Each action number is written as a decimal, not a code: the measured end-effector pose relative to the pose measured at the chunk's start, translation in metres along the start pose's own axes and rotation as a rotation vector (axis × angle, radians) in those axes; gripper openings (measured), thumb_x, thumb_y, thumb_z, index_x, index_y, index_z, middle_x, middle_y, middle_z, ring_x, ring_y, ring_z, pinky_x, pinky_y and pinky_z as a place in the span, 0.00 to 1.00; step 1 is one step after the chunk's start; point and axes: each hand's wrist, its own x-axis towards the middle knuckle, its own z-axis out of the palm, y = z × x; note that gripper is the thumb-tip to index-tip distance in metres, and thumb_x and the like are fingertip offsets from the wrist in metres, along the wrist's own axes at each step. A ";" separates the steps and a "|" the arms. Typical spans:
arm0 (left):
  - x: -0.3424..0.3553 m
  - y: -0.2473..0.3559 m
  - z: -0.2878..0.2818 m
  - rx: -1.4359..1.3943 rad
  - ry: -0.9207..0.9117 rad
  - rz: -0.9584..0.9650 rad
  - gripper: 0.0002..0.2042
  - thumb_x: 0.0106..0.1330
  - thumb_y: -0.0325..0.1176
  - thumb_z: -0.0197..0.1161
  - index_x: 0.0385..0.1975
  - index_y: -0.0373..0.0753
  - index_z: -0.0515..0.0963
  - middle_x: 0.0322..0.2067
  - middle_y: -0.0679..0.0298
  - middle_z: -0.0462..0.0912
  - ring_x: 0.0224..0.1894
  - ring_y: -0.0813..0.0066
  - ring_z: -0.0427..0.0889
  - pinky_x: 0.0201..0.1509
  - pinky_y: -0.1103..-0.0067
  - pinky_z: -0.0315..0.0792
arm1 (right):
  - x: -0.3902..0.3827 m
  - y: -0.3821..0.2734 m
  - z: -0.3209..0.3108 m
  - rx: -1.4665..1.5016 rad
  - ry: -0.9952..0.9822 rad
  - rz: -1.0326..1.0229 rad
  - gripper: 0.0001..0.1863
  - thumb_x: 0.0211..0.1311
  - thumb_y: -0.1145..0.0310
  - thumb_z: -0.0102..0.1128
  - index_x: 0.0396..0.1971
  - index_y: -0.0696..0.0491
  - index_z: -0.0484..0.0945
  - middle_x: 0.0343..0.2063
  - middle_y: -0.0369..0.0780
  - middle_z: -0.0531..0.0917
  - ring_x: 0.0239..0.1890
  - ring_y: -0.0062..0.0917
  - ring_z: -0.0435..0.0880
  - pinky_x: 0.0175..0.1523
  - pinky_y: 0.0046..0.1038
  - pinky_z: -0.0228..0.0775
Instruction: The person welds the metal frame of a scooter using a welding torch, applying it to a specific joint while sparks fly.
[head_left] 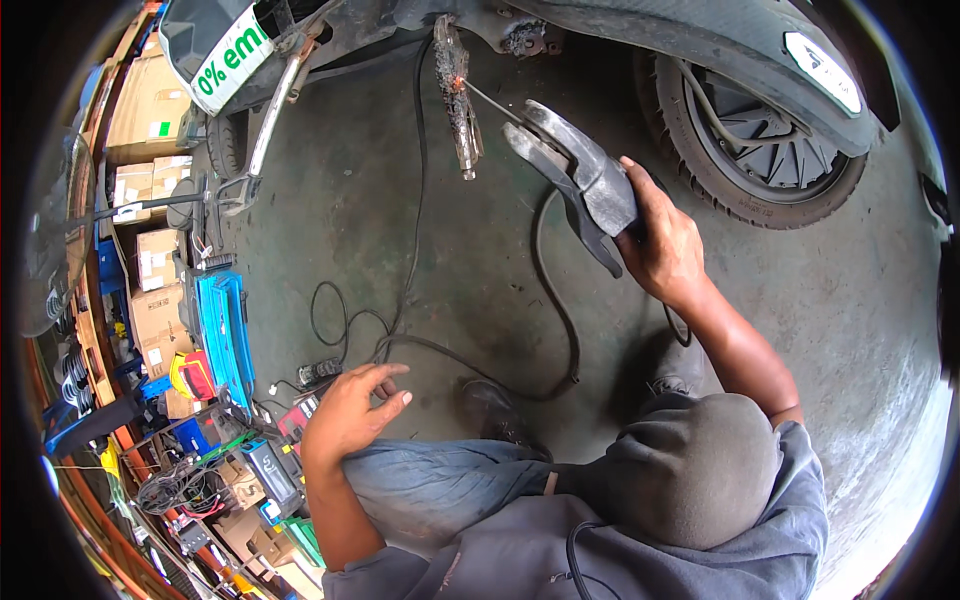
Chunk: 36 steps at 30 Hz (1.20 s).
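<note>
My right hand (662, 240) is closed around the handle of a welding electrode holder (580, 165), grey and worn, with a black lever below. From its jaws a thin welding rod (492, 103) runs up and left to a rough, scorched metal bar (459, 120). Where the rod's tip meets the bar, a small spot glows orange. The bar's upper end lies by the underside of a dark vehicle (690, 38); how it is fixed there I cannot tell. My left hand (350, 410) is empty above my left knee, thumb and fingers apart.
A black cable (560, 290) loops across the grey floor (480, 250) near my shoes. The vehicle's wheel (765, 140) stands at the far right. Along the left are cardboard boxes (160, 320), blue folded panels (224, 335) and several tools and wires.
</note>
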 end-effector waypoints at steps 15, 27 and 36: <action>0.000 0.001 0.000 0.017 -0.002 0.005 0.20 0.65 0.39 0.68 0.53 0.35 0.80 0.34 0.57 0.83 0.37 0.63 0.82 0.44 0.71 0.75 | -0.005 -0.001 0.005 -0.003 -0.051 0.014 0.49 0.46 0.75 0.72 0.72 0.47 0.60 0.40 0.45 0.82 0.36 0.45 0.85 0.39 0.42 0.81; 0.003 0.002 0.001 0.004 -0.011 -0.006 0.20 0.65 0.40 0.68 0.52 0.36 0.81 0.34 0.57 0.84 0.38 0.60 0.82 0.45 0.69 0.75 | -0.011 -0.003 0.004 0.001 -0.049 0.001 0.49 0.45 0.75 0.73 0.72 0.48 0.61 0.40 0.46 0.81 0.35 0.45 0.84 0.39 0.42 0.80; 0.001 0.003 -0.001 0.011 -0.011 -0.001 0.20 0.65 0.39 0.68 0.52 0.35 0.81 0.34 0.57 0.83 0.38 0.62 0.82 0.45 0.70 0.75 | -0.007 -0.003 0.004 -0.029 -0.064 -0.016 0.50 0.44 0.74 0.73 0.72 0.48 0.61 0.37 0.45 0.80 0.34 0.43 0.84 0.38 0.42 0.79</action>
